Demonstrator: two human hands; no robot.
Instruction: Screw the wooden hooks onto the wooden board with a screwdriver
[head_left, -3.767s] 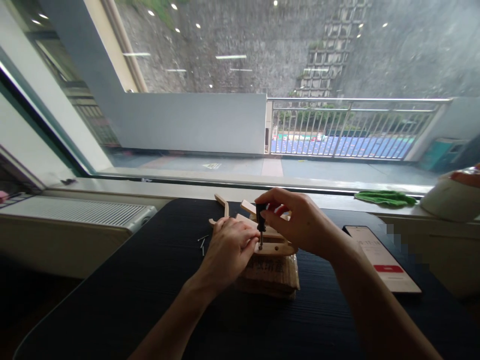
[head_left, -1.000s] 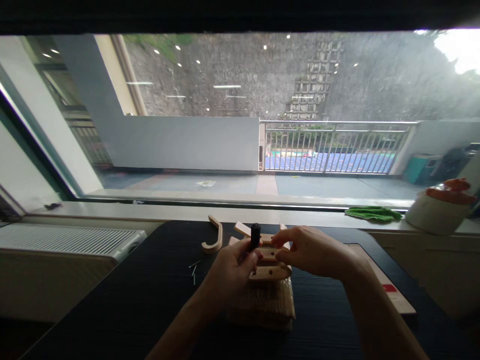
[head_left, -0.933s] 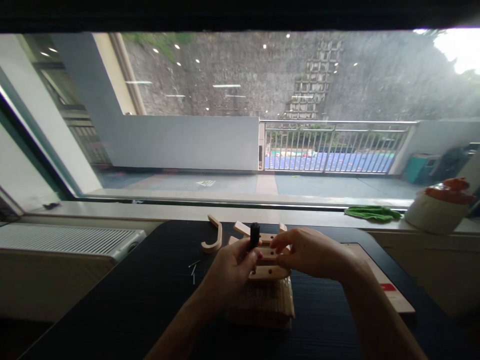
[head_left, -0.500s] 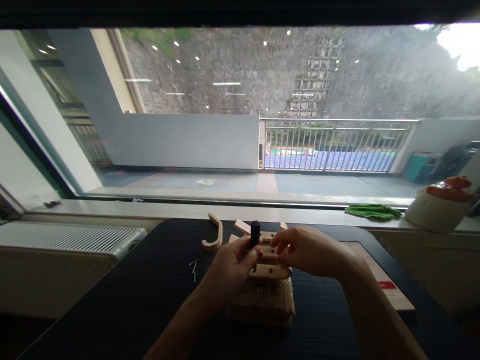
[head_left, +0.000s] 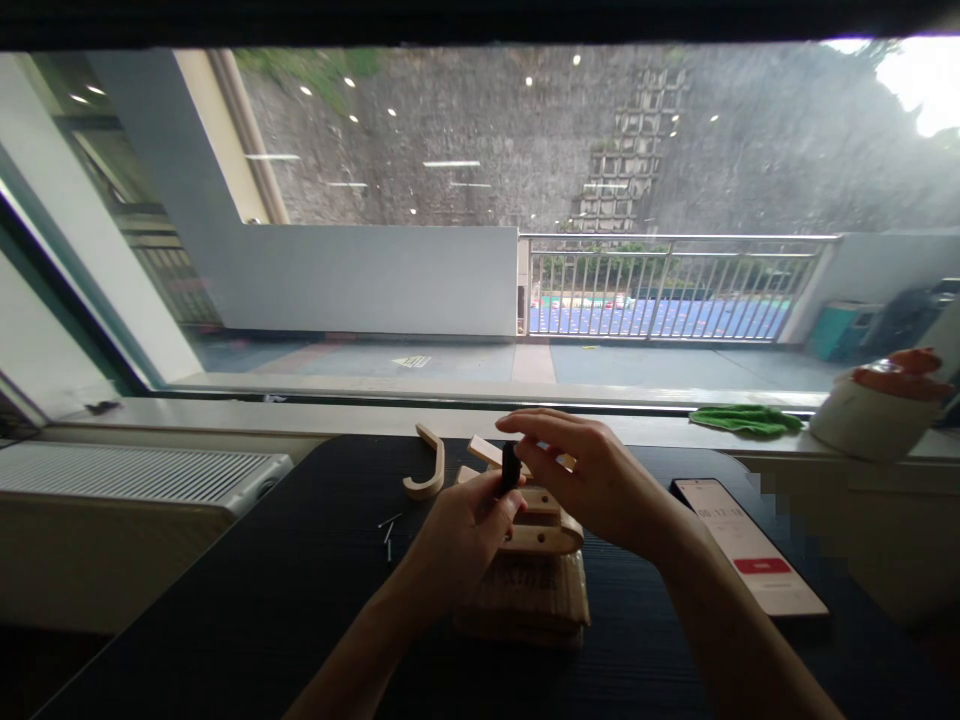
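Observation:
My left hand [head_left: 474, 520] is closed around a black-handled screwdriver [head_left: 511, 466], held upright; its shaft is hidden. Over the top of that handle, my right hand [head_left: 574, 455] has its fingers stretched and apart, fingertips close to or touching the handle. Beneath both hands is a wooden piece [head_left: 551, 540] with slats and dark holes, partly covered by them. It rests on a brown wrapped stack [head_left: 536, 600]. To the left lie a hook-shaped wooden part [head_left: 433, 480] and several screws [head_left: 388, 535].
A phone [head_left: 757, 550] with a lit screen lies at the right of the black table [head_left: 247, 600]. Behind, the window sill [head_left: 225, 415] bears a green cloth [head_left: 746, 420] and a white pot with an orange top [head_left: 874, 410]. A radiator [head_left: 135, 480] stands left.
My right hand has risen from the wooden piece to the top of the screwdriver handle, and its fingers have spread. My left hand keeps its hold. More of the phone shows.

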